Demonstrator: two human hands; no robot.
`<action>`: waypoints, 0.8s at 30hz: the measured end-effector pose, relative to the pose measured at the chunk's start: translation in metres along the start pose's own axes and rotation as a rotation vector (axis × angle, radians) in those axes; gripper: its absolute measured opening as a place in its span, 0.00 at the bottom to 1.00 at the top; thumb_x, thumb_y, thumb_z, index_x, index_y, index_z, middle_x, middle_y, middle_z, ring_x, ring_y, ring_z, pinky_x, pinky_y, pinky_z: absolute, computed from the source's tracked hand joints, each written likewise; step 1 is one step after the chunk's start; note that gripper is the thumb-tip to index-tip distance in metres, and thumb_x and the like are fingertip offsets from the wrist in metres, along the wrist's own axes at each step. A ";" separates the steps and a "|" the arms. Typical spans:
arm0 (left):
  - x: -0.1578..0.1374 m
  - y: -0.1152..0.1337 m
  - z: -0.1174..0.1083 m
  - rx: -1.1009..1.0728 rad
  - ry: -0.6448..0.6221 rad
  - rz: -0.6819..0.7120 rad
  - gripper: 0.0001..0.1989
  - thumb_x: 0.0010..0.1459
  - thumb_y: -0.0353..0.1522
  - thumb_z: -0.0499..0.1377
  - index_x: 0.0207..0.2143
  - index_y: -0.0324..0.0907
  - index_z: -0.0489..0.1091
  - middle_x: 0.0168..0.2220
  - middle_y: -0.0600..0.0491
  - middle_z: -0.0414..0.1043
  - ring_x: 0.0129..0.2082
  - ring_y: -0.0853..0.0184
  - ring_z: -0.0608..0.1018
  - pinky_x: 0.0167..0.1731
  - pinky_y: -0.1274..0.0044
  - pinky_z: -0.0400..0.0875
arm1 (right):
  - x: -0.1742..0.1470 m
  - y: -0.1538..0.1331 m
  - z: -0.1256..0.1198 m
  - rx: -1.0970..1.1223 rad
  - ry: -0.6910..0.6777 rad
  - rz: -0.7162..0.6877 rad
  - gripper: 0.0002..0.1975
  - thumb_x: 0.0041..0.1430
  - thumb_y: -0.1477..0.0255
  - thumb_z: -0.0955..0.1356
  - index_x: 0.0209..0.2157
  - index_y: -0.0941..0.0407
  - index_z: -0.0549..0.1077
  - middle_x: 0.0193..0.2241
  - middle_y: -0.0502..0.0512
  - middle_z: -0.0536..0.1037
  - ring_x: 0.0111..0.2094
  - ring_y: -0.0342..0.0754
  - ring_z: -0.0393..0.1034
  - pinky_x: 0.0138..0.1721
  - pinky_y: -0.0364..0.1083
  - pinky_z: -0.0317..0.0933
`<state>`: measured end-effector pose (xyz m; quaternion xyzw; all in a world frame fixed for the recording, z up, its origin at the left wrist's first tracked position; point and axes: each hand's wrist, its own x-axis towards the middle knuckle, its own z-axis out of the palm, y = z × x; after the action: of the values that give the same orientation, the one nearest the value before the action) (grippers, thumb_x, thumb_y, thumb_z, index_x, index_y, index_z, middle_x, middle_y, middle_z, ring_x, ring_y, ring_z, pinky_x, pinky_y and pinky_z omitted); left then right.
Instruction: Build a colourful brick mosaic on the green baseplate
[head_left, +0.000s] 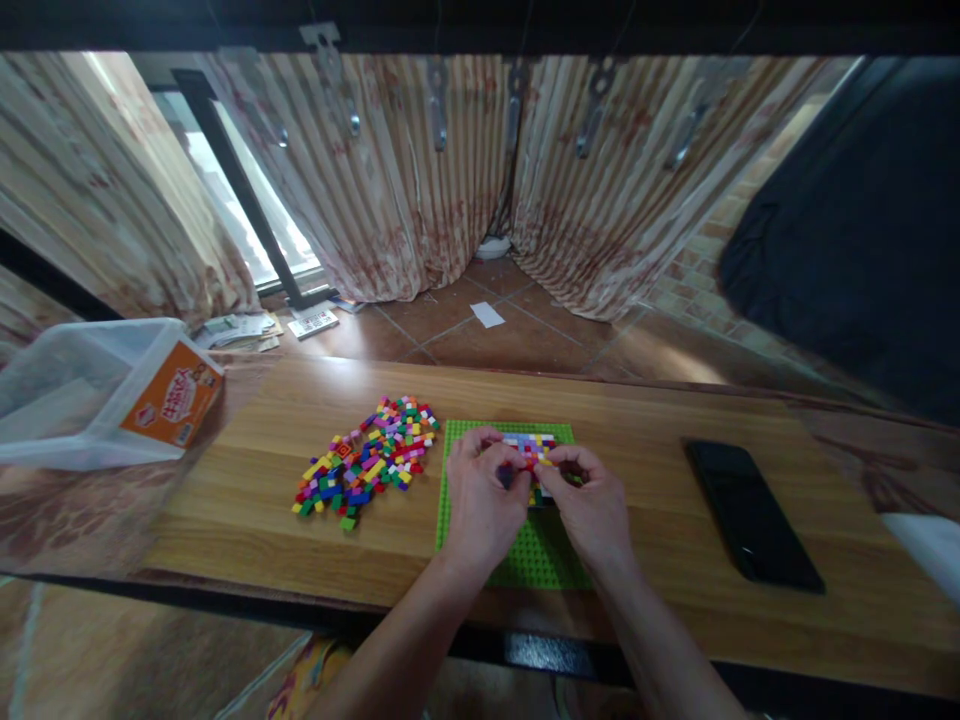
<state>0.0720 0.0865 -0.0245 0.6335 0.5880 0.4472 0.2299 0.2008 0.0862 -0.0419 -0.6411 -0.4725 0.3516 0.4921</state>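
A green studded baseplate (540,565) lies on the wooden board, with a patch of multicoloured toy bricks (541,440) built up on its upper part. Over that patch my left hand (486,492) and my right hand (592,503) meet, thumbs and index fingers pinched together. A small red toy brick (530,462) shows between the fingertips, though the fingers partly cover it. To the left of my left hand, a loose pile of small coloured toy bricks (375,455) is spread over the wood.
A black phone (754,515) lies on the wooden board (645,420) at the right. At the far left stands a clear plastic box (82,400) with an orange label. Beyond the table are striped curtains (390,180) and a tiled floor with papers (313,322).
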 end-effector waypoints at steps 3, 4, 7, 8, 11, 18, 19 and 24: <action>0.000 0.000 0.000 0.001 0.004 -0.002 0.07 0.49 0.23 0.64 0.27 0.43 0.75 0.43 0.50 0.69 0.47 0.59 0.72 0.50 0.62 0.66 | -0.002 -0.002 0.001 -0.023 0.018 -0.008 0.13 0.48 0.60 0.72 0.30 0.55 0.75 0.30 0.53 0.77 0.31 0.47 0.68 0.34 0.47 0.62; -0.001 0.000 0.000 0.001 0.005 -0.003 0.07 0.49 0.23 0.64 0.27 0.43 0.75 0.43 0.50 0.69 0.47 0.59 0.72 0.50 0.62 0.66 | -0.002 -0.002 0.001 -0.034 0.028 -0.014 0.13 0.48 0.59 0.72 0.30 0.55 0.75 0.30 0.53 0.77 0.30 0.47 0.68 0.33 0.46 0.61; -0.003 0.001 0.001 -0.005 0.008 -0.009 0.07 0.49 0.23 0.65 0.27 0.44 0.75 0.43 0.50 0.70 0.46 0.59 0.72 0.49 0.62 0.67 | -0.002 -0.001 0.000 -0.066 0.048 -0.028 0.14 0.47 0.58 0.72 0.30 0.55 0.75 0.30 0.53 0.78 0.29 0.46 0.68 0.32 0.46 0.61; -0.004 0.002 0.001 -0.011 0.006 -0.010 0.07 0.49 0.23 0.65 0.27 0.44 0.75 0.43 0.50 0.70 0.46 0.59 0.72 0.49 0.62 0.67 | -0.002 0.000 -0.001 -0.070 0.041 -0.031 0.15 0.47 0.58 0.73 0.30 0.55 0.75 0.30 0.54 0.78 0.29 0.47 0.69 0.32 0.46 0.62; -0.004 0.001 0.000 -0.040 -0.006 -0.002 0.06 0.49 0.25 0.65 0.28 0.44 0.76 0.43 0.50 0.71 0.46 0.60 0.73 0.49 0.64 0.68 | -0.001 0.003 -0.005 -0.046 -0.008 -0.011 0.17 0.47 0.56 0.74 0.31 0.55 0.76 0.30 0.54 0.79 0.30 0.47 0.71 0.32 0.46 0.63; 0.022 -0.028 -0.055 0.044 -0.157 0.080 0.11 0.51 0.21 0.61 0.32 0.44 0.77 0.38 0.52 0.75 0.43 0.64 0.76 0.49 0.70 0.70 | 0.004 0.004 -0.014 0.078 -0.044 0.045 0.17 0.44 0.57 0.75 0.33 0.54 0.79 0.36 0.54 0.81 0.36 0.50 0.74 0.39 0.49 0.68; 0.027 -0.035 -0.069 0.094 -0.217 0.093 0.11 0.50 0.21 0.61 0.31 0.45 0.78 0.36 0.53 0.76 0.41 0.64 0.76 0.48 0.70 0.71 | 0.005 0.004 -0.015 0.082 -0.028 0.035 0.17 0.45 0.57 0.75 0.33 0.53 0.79 0.36 0.54 0.81 0.38 0.50 0.74 0.41 0.50 0.68; 0.033 -0.056 -0.111 0.384 -0.322 0.070 0.11 0.45 0.21 0.62 0.24 0.46 0.78 0.33 0.52 0.76 0.37 0.62 0.76 0.45 0.69 0.70 | 0.011 0.003 -0.024 0.105 0.094 0.044 0.14 0.45 0.59 0.75 0.31 0.52 0.79 0.33 0.53 0.80 0.38 0.51 0.74 0.42 0.51 0.68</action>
<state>-0.0543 0.1028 -0.0059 0.7487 0.5957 0.2283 0.1802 0.2271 0.0894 -0.0383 -0.6404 -0.4153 0.3563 0.5389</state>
